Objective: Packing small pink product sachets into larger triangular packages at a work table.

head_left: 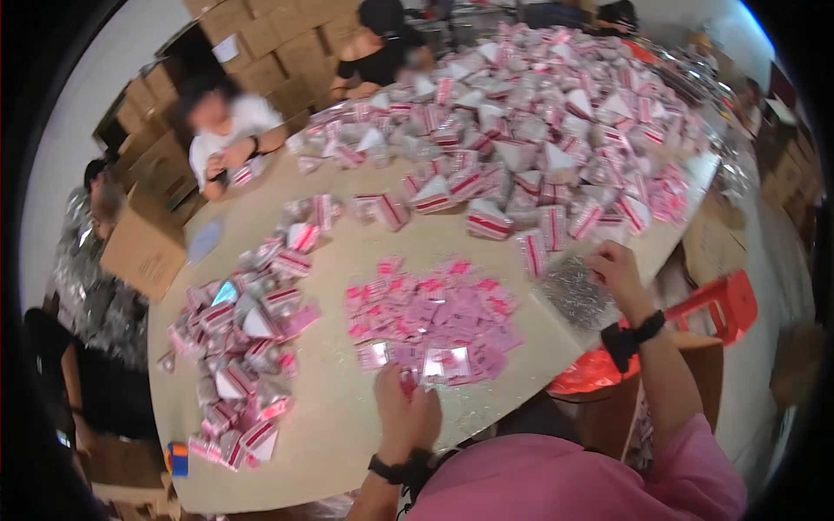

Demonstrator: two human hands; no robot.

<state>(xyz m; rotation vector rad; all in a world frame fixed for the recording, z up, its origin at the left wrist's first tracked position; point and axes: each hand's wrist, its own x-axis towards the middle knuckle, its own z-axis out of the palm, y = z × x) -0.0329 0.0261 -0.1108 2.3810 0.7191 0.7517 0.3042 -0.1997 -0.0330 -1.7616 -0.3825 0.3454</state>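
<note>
My left hand (407, 417) is closed at the near edge of the pink pile, with a small pink packet (408, 380) showing at its fingertips. My right hand (618, 271) has its fingers pinched together above a flat heap of thin silvery pieces (573, 291) on the table's right side; whatever they grip is too small to make out. Between the hands and a little farther off lies a spread of small pink packets (426, 304). Two shiny, pale square pieces, one of them a silvery card (446, 362), rest along its near side.
Clear packs with pink-and-white labels form a large mound (539, 130) at the far side and a smaller heap (248, 347) at left. A red plastic stool (717, 308) and an open cardboard box (699, 373) stand at right. Several other people sit around the table (330, 434).
</note>
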